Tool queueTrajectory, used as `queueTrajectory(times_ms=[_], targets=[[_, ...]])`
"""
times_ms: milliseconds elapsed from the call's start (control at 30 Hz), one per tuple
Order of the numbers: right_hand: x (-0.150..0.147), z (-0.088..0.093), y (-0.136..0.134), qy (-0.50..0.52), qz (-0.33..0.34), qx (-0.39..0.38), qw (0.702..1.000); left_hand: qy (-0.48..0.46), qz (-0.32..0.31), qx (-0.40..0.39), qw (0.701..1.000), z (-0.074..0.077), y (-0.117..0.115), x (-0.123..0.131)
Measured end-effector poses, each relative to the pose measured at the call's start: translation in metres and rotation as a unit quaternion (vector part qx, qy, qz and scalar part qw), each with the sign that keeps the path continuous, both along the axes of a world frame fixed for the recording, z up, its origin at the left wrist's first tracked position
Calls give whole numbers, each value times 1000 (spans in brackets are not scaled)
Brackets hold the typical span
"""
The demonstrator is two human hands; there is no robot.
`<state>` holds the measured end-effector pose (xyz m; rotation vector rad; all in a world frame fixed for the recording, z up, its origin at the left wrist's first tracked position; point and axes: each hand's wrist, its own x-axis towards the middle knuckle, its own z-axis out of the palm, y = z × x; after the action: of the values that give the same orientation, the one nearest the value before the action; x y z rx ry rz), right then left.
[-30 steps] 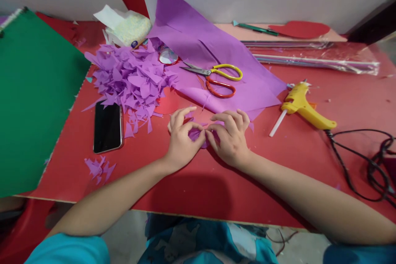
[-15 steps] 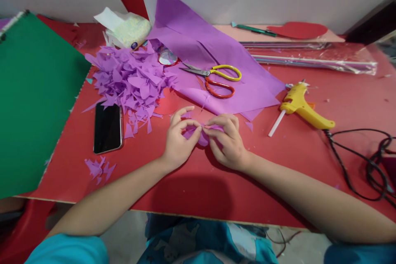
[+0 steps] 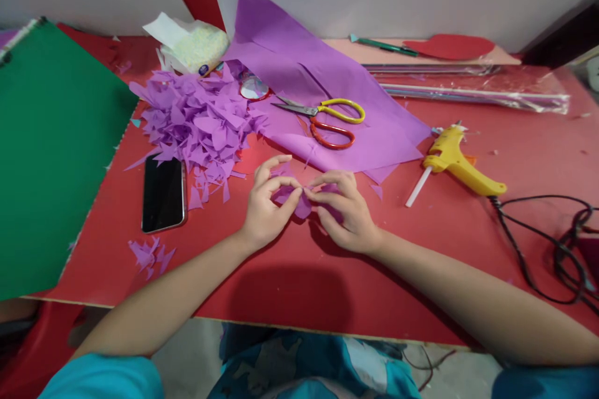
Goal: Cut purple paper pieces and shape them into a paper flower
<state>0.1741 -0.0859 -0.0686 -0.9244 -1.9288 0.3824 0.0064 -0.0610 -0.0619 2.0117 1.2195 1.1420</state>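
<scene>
My left hand (image 3: 266, 209) and my right hand (image 3: 344, 212) meet over the middle of the red table (image 3: 299, 287). Both pinch a small piece of purple paper (image 3: 302, 202) between thumb and fingers, holding it slightly above the tabletop. Just behind the hands lies a large purple paper sheet (image 3: 318, 93) with yellow-and-red scissors (image 3: 327, 117) resting on it. A heap of purple paper scraps (image 3: 196, 118) lies to the left of the hands.
A black phone (image 3: 162, 192) lies left of my left hand. A yellow glue gun (image 3: 461, 162) with a black cable (image 3: 552, 243) sits to the right. A green board (image 3: 51, 149) covers the left side. Wrapped rolls (image 3: 472, 90) lie at the back right.
Both hands have lifted the purple piece slightly off the table and closed into tighter pinches; my right fingers, earlier spread over it, have curled in.
</scene>
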Motion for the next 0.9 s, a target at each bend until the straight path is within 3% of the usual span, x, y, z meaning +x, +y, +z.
queueTrajectory(times_ms=[133,233,900], targets=[[4,-2,5,66,-62,-90,992,34,-49,10,998,3,-1,-1],[5,-3,7,67,-44,-120,990,39,-82,6,996,4,-2,-2],[6,-3,5,46,39,-103,993,16,-136,17,990,0,-4,0]])
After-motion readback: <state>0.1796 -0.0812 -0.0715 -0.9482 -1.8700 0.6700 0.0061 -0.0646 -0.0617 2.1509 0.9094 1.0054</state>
